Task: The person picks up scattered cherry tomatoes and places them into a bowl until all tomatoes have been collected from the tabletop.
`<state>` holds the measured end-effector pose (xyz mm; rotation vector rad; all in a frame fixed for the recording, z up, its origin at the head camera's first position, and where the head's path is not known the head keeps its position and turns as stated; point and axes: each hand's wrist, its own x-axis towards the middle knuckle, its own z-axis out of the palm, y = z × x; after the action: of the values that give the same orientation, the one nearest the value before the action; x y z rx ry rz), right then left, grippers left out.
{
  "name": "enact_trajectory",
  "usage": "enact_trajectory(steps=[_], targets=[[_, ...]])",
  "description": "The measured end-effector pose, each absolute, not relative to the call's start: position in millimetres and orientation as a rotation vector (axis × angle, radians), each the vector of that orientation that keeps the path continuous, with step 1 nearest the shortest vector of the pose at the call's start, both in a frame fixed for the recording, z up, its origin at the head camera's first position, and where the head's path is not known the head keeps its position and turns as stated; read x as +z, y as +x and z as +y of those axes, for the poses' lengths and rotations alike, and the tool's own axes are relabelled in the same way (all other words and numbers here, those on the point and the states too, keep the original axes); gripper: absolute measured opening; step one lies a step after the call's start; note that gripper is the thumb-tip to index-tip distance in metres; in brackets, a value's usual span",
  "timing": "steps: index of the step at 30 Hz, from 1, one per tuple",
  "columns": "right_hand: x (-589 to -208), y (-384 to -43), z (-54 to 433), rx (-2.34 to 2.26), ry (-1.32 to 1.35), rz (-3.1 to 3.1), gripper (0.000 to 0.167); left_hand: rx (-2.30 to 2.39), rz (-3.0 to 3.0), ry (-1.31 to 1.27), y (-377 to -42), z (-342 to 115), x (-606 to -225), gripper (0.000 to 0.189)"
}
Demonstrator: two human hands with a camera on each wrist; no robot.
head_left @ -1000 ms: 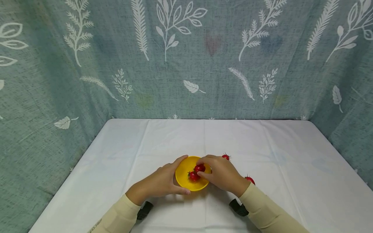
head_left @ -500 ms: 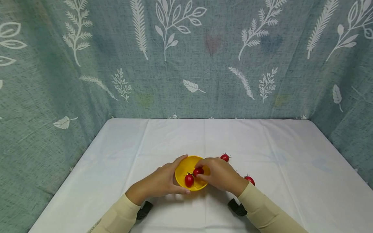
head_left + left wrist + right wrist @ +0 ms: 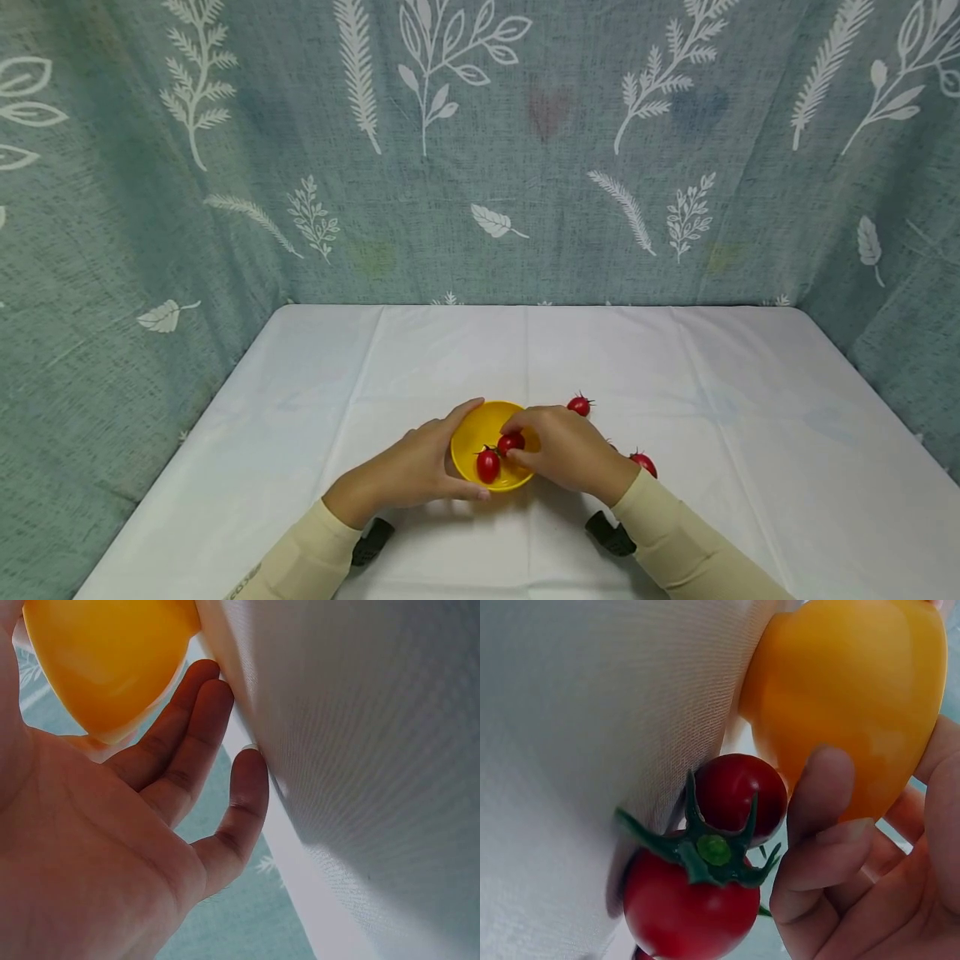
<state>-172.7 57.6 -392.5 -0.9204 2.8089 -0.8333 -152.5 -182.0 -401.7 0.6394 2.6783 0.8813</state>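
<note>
A small yellow bowl [image 3: 467,437] stands on the white tablecloth, with two red cherry tomatoes inside. My left hand [image 3: 423,467] holds the bowl from the left, thumb at the near rim and index finger at the far rim. In the left wrist view, its other fingers [image 3: 187,742] stay off the bowl wall. Reaching over the right rim, my right hand [image 3: 573,450] pinches one cherry tomato [image 3: 512,442] between thumb and index finger inside the bowl. The second cherry tomato [image 3: 487,465] lies beside it, stem towards the far side.
Outside the bowl, one cherry tomato [image 3: 580,406] lies beyond my right hand and another [image 3: 643,464] by the right wrist. The right wrist view shows a large tomato [image 3: 694,907] with a green stem beside a second one [image 3: 742,795]. A patterned curtain [image 3: 480,167] hangs behind the table.
Since a second ago, my right hand has shifted slightly left and towards me with the pinched tomato. The other tomato in the bowl has rolled left and nearer. The left hand stays put.
</note>
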Motion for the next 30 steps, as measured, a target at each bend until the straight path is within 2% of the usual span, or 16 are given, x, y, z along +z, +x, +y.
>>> enact_trajectory(steps=[9,20,30], targets=[[-391,-171,59,-0.804,-0.902,2.836,0.026,0.877,2.673,0.637,-153,-181,-401,0.111],[-382,-174,73,-0.919,-0.974,2.922,0.021,0.879,2.677,0.607,-152,-181,-401,0.111],[-374,-185,89,-0.913,-0.796,2.978,0.027,0.875,2.691,0.609,-152,-180,-401,0.111]])
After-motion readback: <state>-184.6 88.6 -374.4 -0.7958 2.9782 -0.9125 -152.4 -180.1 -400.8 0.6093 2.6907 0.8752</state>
